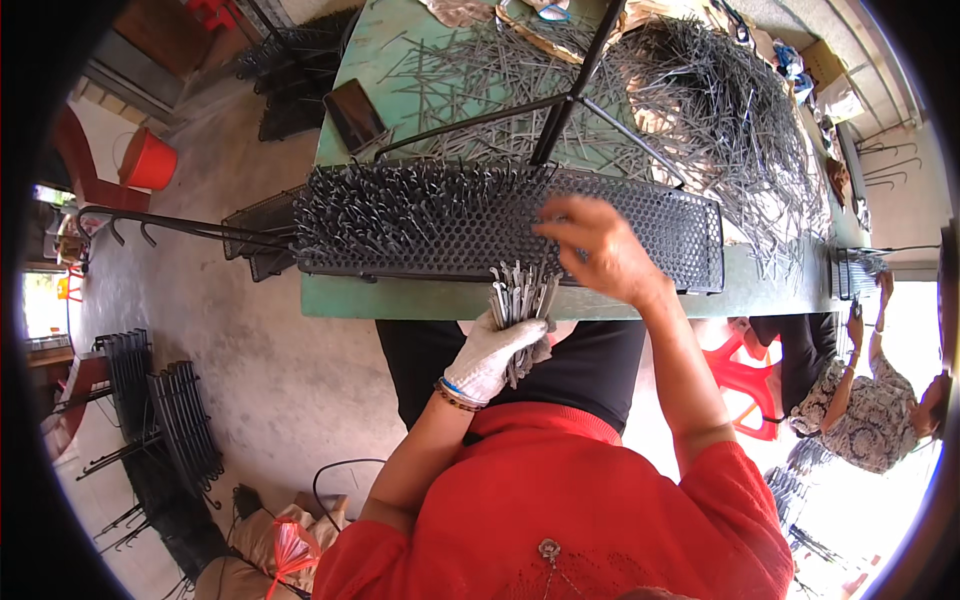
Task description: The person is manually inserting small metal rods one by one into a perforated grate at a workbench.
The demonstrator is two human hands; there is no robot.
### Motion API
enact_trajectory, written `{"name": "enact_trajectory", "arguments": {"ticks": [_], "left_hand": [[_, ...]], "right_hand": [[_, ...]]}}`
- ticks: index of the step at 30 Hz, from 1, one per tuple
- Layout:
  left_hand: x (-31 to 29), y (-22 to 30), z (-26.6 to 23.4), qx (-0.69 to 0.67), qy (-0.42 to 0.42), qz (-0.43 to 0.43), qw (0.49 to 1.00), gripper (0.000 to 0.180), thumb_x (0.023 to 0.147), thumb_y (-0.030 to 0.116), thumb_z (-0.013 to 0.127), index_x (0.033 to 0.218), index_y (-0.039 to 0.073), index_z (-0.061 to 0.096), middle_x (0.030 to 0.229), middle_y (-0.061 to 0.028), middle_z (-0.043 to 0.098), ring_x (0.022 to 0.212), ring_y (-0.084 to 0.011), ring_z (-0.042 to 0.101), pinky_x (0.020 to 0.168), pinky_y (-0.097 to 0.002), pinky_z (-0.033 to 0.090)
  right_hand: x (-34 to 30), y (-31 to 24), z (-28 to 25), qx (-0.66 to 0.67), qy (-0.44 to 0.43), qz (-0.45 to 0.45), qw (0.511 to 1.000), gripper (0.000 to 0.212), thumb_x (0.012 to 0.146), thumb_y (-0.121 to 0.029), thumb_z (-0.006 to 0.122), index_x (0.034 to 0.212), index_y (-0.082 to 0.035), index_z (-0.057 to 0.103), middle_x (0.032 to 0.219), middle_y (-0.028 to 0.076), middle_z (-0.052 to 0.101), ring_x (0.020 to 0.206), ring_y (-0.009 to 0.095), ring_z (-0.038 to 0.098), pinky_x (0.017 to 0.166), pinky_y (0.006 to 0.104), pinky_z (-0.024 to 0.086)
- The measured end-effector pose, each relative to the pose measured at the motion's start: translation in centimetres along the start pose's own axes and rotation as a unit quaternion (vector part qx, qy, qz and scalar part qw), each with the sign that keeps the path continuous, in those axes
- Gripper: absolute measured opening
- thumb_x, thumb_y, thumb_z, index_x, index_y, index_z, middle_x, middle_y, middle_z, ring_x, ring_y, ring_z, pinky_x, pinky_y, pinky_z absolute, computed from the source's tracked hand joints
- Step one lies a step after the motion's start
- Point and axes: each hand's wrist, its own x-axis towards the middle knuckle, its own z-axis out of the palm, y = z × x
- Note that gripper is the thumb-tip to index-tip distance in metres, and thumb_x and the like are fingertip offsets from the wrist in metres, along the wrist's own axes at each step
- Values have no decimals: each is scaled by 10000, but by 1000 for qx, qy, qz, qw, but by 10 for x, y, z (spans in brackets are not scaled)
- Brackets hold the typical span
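In my left hand (490, 355), which wears a white knit glove, is a bundle of grey metal rods (518, 292) with small bent ends pointing up. Just beyond it, a long black perforated rack (650, 225) lies along the near edge of the table. Packed rods (380, 215) stand upright in its left part, while holes show bare toward the right. Above the middle of this rack hovers my bare right hand (605, 250), fingers partly spread and slightly blurred. No rod is visible between them.
Loose rods (470, 85) are scattered over the green table (400, 298), with a dense heap (720, 90) at the back right. A dark phone (354, 115) lies at back left. Black frame bars rise above the rack. Another person (860, 410) works at far right.
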Motion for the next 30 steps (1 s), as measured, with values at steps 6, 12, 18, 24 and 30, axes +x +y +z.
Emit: {"name": "enact_trajectory", "arguments": {"ticks": [6, 12, 18, 24, 30], "left_hand": [[-8, 10, -1, 9, 10, -10, 1000, 146, 851, 43, 640, 991, 2, 624, 804, -62, 655, 639, -132, 626, 598, -250, 530], [-16, 16, 2, -8, 20, 3, 1000, 149, 858, 63, 646, 986, -11, 628, 792, -64, 652, 650, -141, 634, 601, -258, 531], [-5, 14, 13, -46, 24, 19, 998, 162, 879, 97, 646, 992, -15, 625, 797, -68, 660, 679, -147, 655, 582, -255, 538], [-2, 12, 16, -12, 92, -7, 996, 159, 898, 118, 621, 979, -19, 628, 815, -90, 672, 660, -157, 663, 570, -256, 541], [0, 7, 13, -50, 76, -7, 996, 157, 907, 108, 600, 974, -33, 616, 821, -103, 672, 659, -174, 664, 611, -281, 569]], "right_hand": [[-19, -4, 11, 38, -56, -23, 997, 293, 740, 1, 647, 1025, -59, 675, 1112, 88, 612, 958, 284, 581, 863, 379, 470], [-16, -4, -2, -31, 9, -23, 999, 229, 761, -13, 668, 985, -56, 670, 1045, 95, 614, 907, 284, 591, 801, 379, 486], [7, 8, 5, 190, 267, 217, 919, 363, 901, 16, 585, 1259, -35, 550, 938, 92, 629, 796, 126, 636, 694, 267, 543], [24, 12, 18, 207, 292, 227, 906, 552, 911, 17, 570, 1415, -65, 360, 909, 98, 648, 776, 143, 665, 710, 266, 551], [22, 22, 31, 48, 298, 165, 939, 437, 903, 8, 593, 1319, -53, 472, 900, 101, 693, 783, 145, 691, 716, 279, 546]]}}
